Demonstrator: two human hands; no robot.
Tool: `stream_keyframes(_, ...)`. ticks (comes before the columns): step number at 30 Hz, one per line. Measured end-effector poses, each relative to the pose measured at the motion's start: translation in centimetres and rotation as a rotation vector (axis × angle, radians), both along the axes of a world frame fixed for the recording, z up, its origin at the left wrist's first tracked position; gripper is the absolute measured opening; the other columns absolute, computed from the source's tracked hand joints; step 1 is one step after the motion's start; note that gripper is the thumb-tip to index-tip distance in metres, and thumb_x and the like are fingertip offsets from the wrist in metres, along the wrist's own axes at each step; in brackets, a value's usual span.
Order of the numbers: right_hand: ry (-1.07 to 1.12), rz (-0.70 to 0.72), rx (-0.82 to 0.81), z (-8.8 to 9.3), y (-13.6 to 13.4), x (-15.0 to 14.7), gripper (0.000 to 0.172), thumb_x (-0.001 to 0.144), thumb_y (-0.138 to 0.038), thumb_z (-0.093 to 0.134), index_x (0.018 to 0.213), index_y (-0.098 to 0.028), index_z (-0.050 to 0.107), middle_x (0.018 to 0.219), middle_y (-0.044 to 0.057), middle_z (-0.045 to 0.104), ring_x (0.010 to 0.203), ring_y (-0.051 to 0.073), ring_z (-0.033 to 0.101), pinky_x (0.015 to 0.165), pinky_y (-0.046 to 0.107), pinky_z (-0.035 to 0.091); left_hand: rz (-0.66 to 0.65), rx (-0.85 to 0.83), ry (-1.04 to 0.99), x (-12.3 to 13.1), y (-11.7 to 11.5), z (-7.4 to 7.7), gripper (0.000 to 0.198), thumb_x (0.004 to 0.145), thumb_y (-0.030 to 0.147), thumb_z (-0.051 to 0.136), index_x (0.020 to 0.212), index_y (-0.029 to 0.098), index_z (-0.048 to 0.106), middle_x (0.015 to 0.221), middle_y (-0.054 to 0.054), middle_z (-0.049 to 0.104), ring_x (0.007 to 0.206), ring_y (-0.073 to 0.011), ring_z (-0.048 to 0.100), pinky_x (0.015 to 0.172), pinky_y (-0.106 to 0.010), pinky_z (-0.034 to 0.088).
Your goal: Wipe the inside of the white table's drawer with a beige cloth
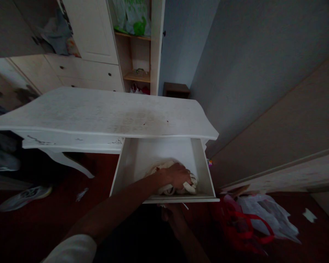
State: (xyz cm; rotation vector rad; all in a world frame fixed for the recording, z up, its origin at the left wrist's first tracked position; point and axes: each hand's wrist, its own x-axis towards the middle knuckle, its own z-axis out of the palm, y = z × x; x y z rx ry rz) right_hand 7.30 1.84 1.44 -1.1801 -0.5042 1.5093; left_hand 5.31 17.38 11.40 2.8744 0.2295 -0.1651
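A white drawer is pulled out from the right part of a white desk. Bunched cream cloth lies inside it, close to the drawer's front panel. My left hand reaches in over the front and presses down on this cloth, fingers curled round part of it. Just below the front panel is my right hand, its fingers bent and partly hidden by the drawer. A thin white strip shows beside it; whether the hand holds it is too dark to tell.
A red bag and a clear plastic bag lie on the red floor at right. A shoe stands at lower left. Behind the desk, an open cabinet holds bags on shelves. A grey wall rises at right.
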Motion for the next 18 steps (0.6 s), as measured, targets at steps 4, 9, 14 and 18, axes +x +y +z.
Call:
stream_keyframes(4, -0.007, 0.004, -0.018, 0.1, -0.1, 0.1, 0.033, 0.064, -0.047, 0.075, 0.075, -0.016, 0.068, 0.069, 0.001, 0.065, 0.045, 0.007, 0.04, 0.043, 0.023, 0.029, 0.028, -0.212, 0.071, -2.8, 2.0, 2.0, 0.03, 0.066, 0.018, 0.066, 0.094, 0.023, 0.075, 0.093, -0.004, 0.075, 0.083, -0.0231, 0.068, 0.067, -0.03, 0.049)
stream_keyframes(9, -0.025, 0.048, 0.015, 0.3, -0.2, 0.2, 0.037, 0.067, -0.052, 0.074, 0.079, -0.017, 0.069, 0.072, 0.002, 0.065, 0.047, 0.008, 0.042, 0.046, 0.025, 0.033, 0.17, -0.391, -0.175, -8.1, 4.5, 8.3, 0.034, 0.065, 0.013, 0.066, 0.097, 0.021, 0.074, 0.105, -0.004, 0.073, 0.096, -0.0202, 0.066, 0.086, -0.03, 0.05)
stream_keyframes(14, -0.055, 0.071, 0.019, 0.8, -0.2, 0.2, 0.039, 0.069, -0.055, 0.073, 0.075, -0.016, 0.07, 0.066, 0.001, 0.06, 0.047, 0.009, 0.041, 0.048, 0.026, 0.035, 0.223, -0.389, -0.544, -12.2, 6.4, 17.0, 0.026, 0.068, 0.012, 0.065, 0.092, 0.019, 0.073, 0.106, -0.004, 0.071, 0.094, -0.0181, 0.066, 0.084, -0.03, 0.052)
stream_keyframes(18, -0.061, 0.058, 0.025, 1.3, -0.3, 0.2, 0.044, 0.066, -0.06, 0.074, 0.076, -0.017, 0.071, 0.068, 0.001, 0.061, 0.049, 0.01, 0.043, 0.047, 0.027, 0.034, 0.35, -0.131, -0.845, -13.2, 9.1, 20.8, 0.021, 0.07, 0.017, 0.067, 0.09, 0.015, 0.073, 0.101, -0.003, 0.071, 0.093, -0.0193, 0.065, 0.082, -0.031, 0.052)
